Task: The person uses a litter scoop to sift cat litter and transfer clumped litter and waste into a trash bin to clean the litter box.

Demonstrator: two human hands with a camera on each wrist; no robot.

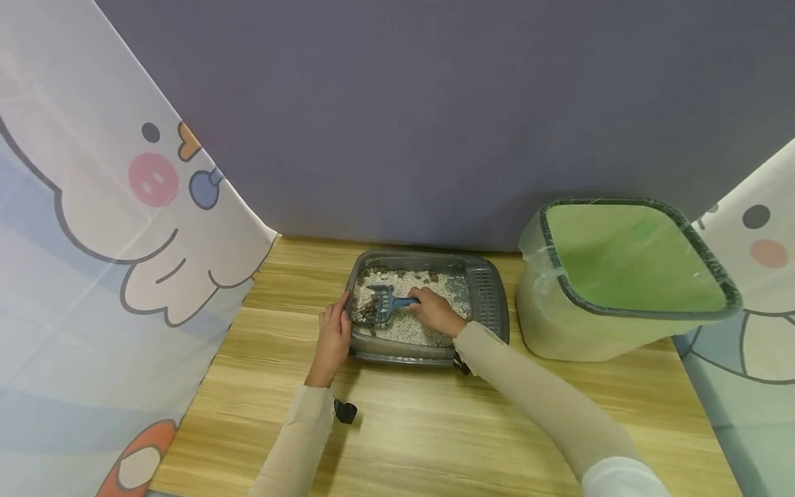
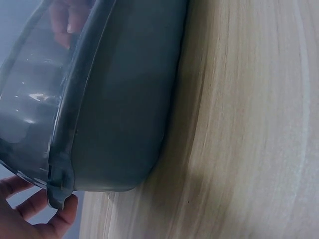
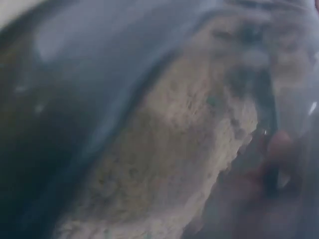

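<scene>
A grey litter box (image 1: 428, 357) stands on the table with pale litter (image 1: 413, 333) and scattered brown clumps (image 1: 433, 276) inside. My left hand (image 1: 333, 338) grips the box's left rim; in the left wrist view, that hand (image 2: 35, 219) has its thumb and fingers on either side of the rim. A blue slotted litter scoop (image 1: 383, 305) is held by its handle in my right hand (image 1: 437, 312). The scoop's head is over the left part of the litter, beside brown clumps. The right wrist view is blurred, with litter (image 3: 164, 129) and the right hand (image 3: 276, 164) only faintly visible.
A pale bin (image 1: 559, 335) with a dark rim and a clear liner stands right of the box. Behind both rises a grey wall (image 1: 397, 124). Printed cartoon sheets hang at the left and right of the wooden table (image 1: 422, 435).
</scene>
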